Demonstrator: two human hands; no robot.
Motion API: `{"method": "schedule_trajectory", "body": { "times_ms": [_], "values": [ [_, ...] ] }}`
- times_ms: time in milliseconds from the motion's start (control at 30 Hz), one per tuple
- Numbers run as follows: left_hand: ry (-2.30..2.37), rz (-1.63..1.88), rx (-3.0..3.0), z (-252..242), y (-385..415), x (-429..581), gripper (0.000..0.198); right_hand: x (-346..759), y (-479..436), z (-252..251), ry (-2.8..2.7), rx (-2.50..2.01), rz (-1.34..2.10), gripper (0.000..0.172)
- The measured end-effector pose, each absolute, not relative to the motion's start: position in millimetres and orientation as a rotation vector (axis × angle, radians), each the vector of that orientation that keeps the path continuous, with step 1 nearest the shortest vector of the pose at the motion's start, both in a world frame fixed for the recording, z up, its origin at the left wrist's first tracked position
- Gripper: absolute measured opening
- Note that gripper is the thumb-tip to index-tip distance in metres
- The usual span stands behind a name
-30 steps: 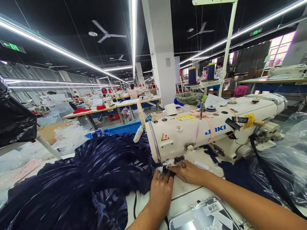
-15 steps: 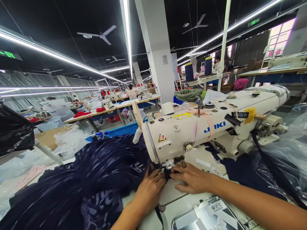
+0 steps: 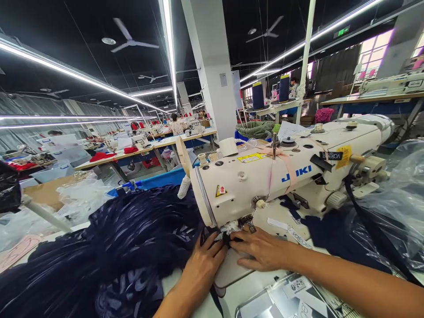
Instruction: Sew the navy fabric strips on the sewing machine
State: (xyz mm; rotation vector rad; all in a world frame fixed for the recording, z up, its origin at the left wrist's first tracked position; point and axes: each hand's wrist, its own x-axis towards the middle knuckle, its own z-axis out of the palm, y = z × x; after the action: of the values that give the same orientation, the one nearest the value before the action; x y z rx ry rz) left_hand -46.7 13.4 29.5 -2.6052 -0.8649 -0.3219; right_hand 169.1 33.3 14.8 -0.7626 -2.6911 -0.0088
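Observation:
A cream JUKI sewing machine (image 3: 285, 176) stands on the white table (image 3: 238, 291) before me. A big heap of dark navy textured fabric (image 3: 109, 260) fills the left side and runs under the machine's needle end (image 3: 232, 227). My left hand (image 3: 203, 263) lies on the fabric edge just left of the presser foot, fingers stretched toward it. From the right, my right hand (image 3: 261, 249) rests flat on the machine bed, its fingertips at a narrow dark strip under the foot.
Clear plastic bags (image 3: 397, 207) and more navy cloth (image 3: 334, 238) lie at the right. A clear tray with paper labels (image 3: 291, 296) sits at the front edge. Two navy thread cones (image 3: 258, 95) stand behind the machine. Other sewing tables and seated workers (image 3: 174, 126) fill the hall.
My left hand has slid left and forward along the fabric edge. My right hand has flattened on the bed. The view has shifted slightly right and down.

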Motion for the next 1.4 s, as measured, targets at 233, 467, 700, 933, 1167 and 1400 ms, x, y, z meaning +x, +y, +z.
{"method": "schedule_trajectory", "body": {
  "times_ms": [233,467,700,933,1167,1400],
  "values": [
    [-0.905,-0.373,-2.466,9,12,-44,0.023,168,34,14,-2.689,-0.74,-0.084,0.036],
    [-1.062,-0.118,-2.472,15,9,-42,0.029,164,32,13,-2.679,-0.787,-0.118,0.043],
    [-1.207,-0.082,-2.527,20,15,-40,0.034,170,38,16,-2.678,-0.87,0.137,0.042],
    [-1.238,-0.17,-2.465,23,17,-36,0.032,169,45,11,-2.638,-1.048,0.125,0.041],
    [-1.37,0.065,-2.206,26,4,-20,0.018,158,38,16,-2.655,-1.122,-0.173,0.041],
    [-1.402,-0.094,-2.311,36,22,-23,0.024,170,19,35,-2.779,-0.965,-0.123,0.033]
  ]
}}
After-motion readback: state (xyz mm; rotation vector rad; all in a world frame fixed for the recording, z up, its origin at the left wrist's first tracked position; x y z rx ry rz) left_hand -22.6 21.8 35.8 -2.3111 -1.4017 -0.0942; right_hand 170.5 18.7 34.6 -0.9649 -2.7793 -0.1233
